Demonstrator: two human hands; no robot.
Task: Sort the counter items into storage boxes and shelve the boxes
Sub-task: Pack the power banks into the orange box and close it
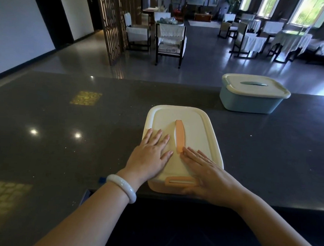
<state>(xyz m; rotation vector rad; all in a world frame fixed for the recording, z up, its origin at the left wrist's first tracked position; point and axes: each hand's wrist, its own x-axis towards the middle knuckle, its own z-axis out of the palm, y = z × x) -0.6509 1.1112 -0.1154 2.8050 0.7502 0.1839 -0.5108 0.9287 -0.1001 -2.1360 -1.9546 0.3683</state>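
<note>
An orange storage box with a cream lid (192, 122) sits at the near edge of the dark counter (64, 137). An orange handle (179, 135) runs down the middle of the lid, and an orange clasp (179, 182) shows at the near end. My left hand (152, 154) lies flat on the lid's left half, fingers straight. My right hand (209, 175) lies flat on the near right part of the lid, fingertips by the handle's end. A blue storage box (251, 100) with a closed cream lid stands at the counter's far right.
Beyond the counter, chairs (170, 41) and cloth-covered tables (291, 43) fill a dim room. A wooden lattice screen (109, 24) stands at the left. The counter's near edge drops to a dark floor below my arms. A white bangle (122, 187) circles my left wrist.
</note>
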